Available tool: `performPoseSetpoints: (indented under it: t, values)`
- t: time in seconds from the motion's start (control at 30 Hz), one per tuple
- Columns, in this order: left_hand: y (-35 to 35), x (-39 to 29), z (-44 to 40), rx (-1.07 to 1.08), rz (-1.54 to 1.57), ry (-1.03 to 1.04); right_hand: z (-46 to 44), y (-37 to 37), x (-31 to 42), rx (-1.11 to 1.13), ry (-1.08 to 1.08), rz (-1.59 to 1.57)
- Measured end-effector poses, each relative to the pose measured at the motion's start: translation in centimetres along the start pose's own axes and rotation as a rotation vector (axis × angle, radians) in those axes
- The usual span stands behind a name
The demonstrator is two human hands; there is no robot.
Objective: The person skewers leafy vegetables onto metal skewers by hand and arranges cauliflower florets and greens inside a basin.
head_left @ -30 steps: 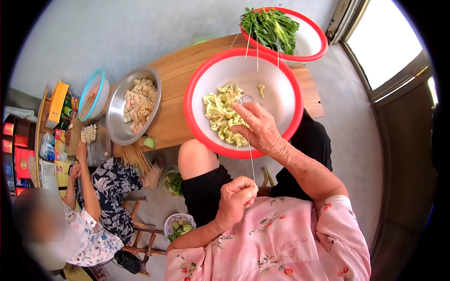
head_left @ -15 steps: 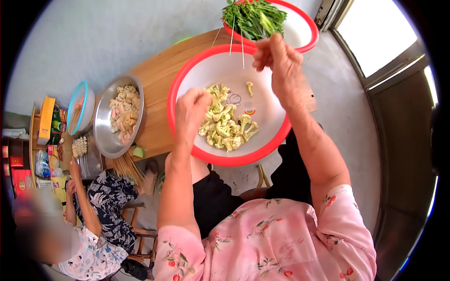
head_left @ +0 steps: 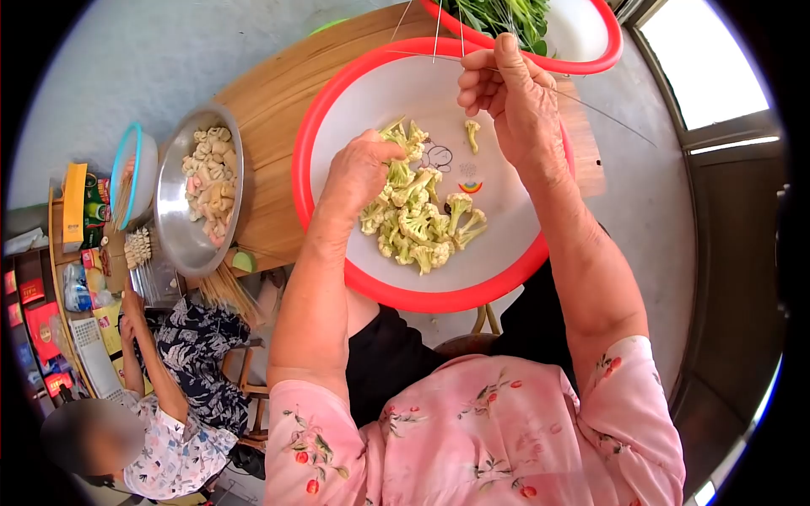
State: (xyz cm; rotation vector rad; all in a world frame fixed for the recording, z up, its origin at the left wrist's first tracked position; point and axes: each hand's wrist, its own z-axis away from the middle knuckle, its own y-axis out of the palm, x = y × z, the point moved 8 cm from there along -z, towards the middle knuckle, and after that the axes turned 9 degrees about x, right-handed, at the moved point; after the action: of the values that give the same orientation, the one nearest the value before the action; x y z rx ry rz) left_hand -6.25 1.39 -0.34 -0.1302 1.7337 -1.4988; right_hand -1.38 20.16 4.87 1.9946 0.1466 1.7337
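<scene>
A wide white basin (head_left: pixel 354 93) with a red rim holds a pile of cauliflower florets (head_left: pixel 418 223), and one small floret lies apart. My left hand (head_left: pixel 356 173) is inside the basin at the pile's upper left, fingers closed on a cauliflower floret that they partly hide. Over the basin's far right side, my right hand (head_left: pixel 515 101) grips a thin metal skewer (head_left: pixel 603 112) between thumb and fingers. The skewer passes through the hand and sticks out on both sides. More thin metal skewers (head_left: pixel 437 38) rest across the basin's far rim.
A second red-rimmed basin (head_left: pixel 609 46) with leafy greens (head_left: pixel 515 21) stands at the back. On the wooden table (head_left: pixel 278 93), left, is a steel bowl (head_left: pixel 173 211) of pale folded pieces. A co-worker (head_left: pixel 173 438) sits at lower left, near a blue-rimmed container (head_left: pixel 145 177).
My left hand has come down to the florets, its fingertips now among them. My right hand has moved slightly right, and its skewer now shows clearly. The whole view has shifted a little.
</scene>
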Motion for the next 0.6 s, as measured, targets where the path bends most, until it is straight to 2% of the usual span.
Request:
performPoseSetpoints:
  t: [0.1,0.17,0.2,0.27,0.3,0.37,0.6]
  values:
    - [0.3,-0.2,-0.6,-0.030,-0.007,-0.042,-0.1,-0.1,-0.6,-0.004,0.019,-0.005]
    - [0.6,2.3,-0.5,0.098,-0.183,-0.533,-0.1,-0.4,-0.9,-0.019,0.035,-0.009]
    - [0.3,1.8,-0.7,0.101,-0.183,-0.533,-0.2,-0.5,-1.0,-0.027,0.041,-0.010]
    - [1.7,1.9,-0.6,0.324,-0.103,-0.637,-0.4,-0.7,-1.1,-0.035,0.046,-0.013]
    - [2.1,1.7,-0.5,0.325,-0.104,-0.637,-0.6,-0.7,-1.1,-0.030,0.037,-0.028]
    - [2.6,0.4,-1.1,0.265,-0.263,-0.456,-0.8,-0.7,-0.9,-0.026,0.028,-0.042]
    - [3.0,0.5,-1.9,0.129,-0.280,-0.420,-1.1,0.3,-0.9,-0.004,0.029,-0.008]
